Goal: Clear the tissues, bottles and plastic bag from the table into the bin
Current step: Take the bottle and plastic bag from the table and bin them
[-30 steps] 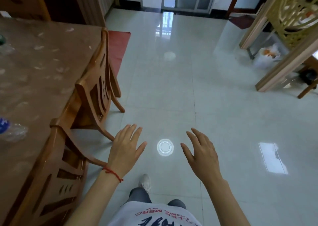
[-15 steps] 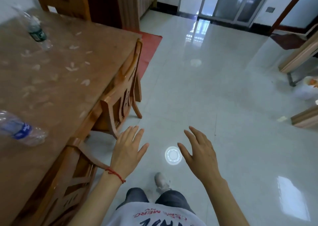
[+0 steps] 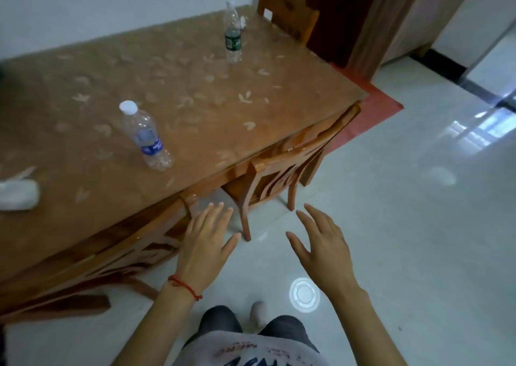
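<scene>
A clear bottle with a blue label and white cap [image 3: 146, 137] stands on the brown table [image 3: 195, 109] near its front edge. A second clear bottle with a green label [image 3: 233, 35] stands at the table's far end. A white crumpled tissue or bag [image 3: 18, 194] lies at the left edge of the table. My left hand [image 3: 205, 243] hovers with spread fingers over the floor just off the table's edge, holding nothing. My right hand [image 3: 321, 244] hovers beside it, fingers spread and empty. No bin is in view.
Two wooden chairs [image 3: 282, 170] [image 3: 120, 254] are tucked under the table's near side, and another chair [image 3: 287, 11] stands at the far end. A red mat [image 3: 371, 109] lies on the glossy white floor past the table's corner. A dark doorway lies beyond.
The view has swung left toward the table, bringing both bottles and the white tissue or bag into sight. Both hands keep their spread, empty pose in front of me.
</scene>
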`<state>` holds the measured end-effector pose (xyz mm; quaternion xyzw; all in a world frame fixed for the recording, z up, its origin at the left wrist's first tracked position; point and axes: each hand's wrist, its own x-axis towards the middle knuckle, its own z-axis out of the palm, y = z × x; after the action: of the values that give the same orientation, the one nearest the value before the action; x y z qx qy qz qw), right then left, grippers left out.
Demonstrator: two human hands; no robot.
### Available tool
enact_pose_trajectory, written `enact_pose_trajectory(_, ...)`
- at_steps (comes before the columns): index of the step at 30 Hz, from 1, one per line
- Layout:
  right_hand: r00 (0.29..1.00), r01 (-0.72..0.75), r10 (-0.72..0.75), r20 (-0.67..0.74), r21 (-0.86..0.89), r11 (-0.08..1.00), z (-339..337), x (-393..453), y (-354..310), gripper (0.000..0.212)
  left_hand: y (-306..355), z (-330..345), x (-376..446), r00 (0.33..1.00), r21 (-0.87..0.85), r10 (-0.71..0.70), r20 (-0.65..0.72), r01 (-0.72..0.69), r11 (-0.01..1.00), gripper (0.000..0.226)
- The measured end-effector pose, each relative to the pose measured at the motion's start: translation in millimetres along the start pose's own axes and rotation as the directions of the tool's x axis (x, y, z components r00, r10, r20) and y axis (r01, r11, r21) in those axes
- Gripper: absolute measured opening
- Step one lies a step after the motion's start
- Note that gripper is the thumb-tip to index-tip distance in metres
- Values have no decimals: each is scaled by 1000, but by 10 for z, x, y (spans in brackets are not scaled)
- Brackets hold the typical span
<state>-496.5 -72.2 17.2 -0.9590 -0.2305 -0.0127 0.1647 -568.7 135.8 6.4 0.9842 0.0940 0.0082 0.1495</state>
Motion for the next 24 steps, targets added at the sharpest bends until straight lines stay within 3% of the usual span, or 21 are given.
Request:
enact_pose_trajectory(6, 964, 260, -264, 33, 93, 961, 84, 311, -245, 47, -197, -114, -324, 965, 4, -238, -114, 240, 971, 55)
enact_pose_trajectory(13, 891, 434, -446, 84, 126, 892, 216, 560, -636, 52, -436, -254, -612, 860, -58, -463, -216, 462, 885, 63)
enact_pose_trajectory(17, 863, 475, -493, 111, 154, 867, 293, 715, -839, 54, -592, -312, -645, 821, -54, -520, -236, 523, 850, 58)
enact_pose_trajectory(24, 840, 503, -528, 128, 186, 844, 483, 1046, -1252, 55, -1103, -426, -543, 807, -72, -545, -228, 544, 836, 70)
